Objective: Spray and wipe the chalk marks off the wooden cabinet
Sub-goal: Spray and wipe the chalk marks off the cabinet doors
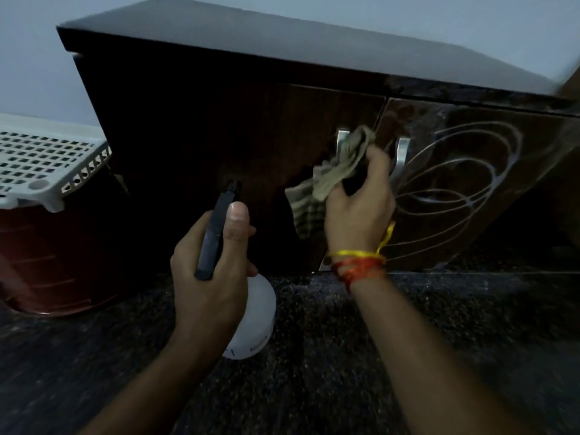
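Note:
A dark wooden cabinet [201, 127] with two doors and metal handles [403, 155] fills the upper view. White looping chalk marks [461, 183] cover its right door. My left hand [207, 277] grips a white spray bottle [257, 315] with a black spray head [219, 227] pointed at the left door. My right hand [361, 211] holds a crumpled beige cloth [342, 164] in front of the handles, just left of the chalk marks. Red and yellow threads circle my right wrist.
A dark speckled stone floor [345, 356] runs in front of the cabinet. To the left stands a maroon bin [47, 262] with a white perforated lid [44, 158]. A pale wall lies behind.

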`<state>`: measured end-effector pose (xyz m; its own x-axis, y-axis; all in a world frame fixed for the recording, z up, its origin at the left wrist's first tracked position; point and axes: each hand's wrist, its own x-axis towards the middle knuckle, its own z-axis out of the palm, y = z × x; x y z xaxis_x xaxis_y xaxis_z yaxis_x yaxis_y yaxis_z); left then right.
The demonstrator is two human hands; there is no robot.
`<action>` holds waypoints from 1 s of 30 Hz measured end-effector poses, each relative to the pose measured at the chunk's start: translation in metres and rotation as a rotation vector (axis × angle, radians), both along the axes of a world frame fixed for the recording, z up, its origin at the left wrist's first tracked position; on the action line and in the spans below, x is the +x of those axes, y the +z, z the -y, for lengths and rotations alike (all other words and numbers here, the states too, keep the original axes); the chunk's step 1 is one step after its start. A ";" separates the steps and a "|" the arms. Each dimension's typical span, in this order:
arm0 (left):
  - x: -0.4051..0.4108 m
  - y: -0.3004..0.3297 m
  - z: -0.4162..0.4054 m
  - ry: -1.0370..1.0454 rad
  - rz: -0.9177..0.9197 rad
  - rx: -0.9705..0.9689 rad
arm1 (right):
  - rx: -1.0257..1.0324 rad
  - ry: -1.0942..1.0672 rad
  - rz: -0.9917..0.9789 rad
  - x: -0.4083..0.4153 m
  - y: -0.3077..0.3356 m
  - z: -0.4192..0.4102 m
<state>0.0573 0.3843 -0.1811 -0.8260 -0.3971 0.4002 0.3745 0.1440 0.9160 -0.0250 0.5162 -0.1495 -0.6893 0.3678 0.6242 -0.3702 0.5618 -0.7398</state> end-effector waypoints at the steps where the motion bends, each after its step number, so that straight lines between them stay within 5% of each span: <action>1: 0.001 -0.001 0.000 -0.002 0.007 -0.007 | 0.041 -0.029 -0.055 -0.004 0.011 0.001; 7: 0.005 0.000 0.002 0.004 0.034 -0.009 | 0.250 -0.118 -0.058 -0.016 0.027 0.014; 22: 0.012 0.005 0.014 0.015 0.022 0.011 | 0.274 -0.117 -0.176 -0.027 -0.008 0.016; 30: 0.007 0.013 0.010 0.026 -0.015 0.012 | 0.312 -0.020 -0.035 -0.008 -0.053 0.013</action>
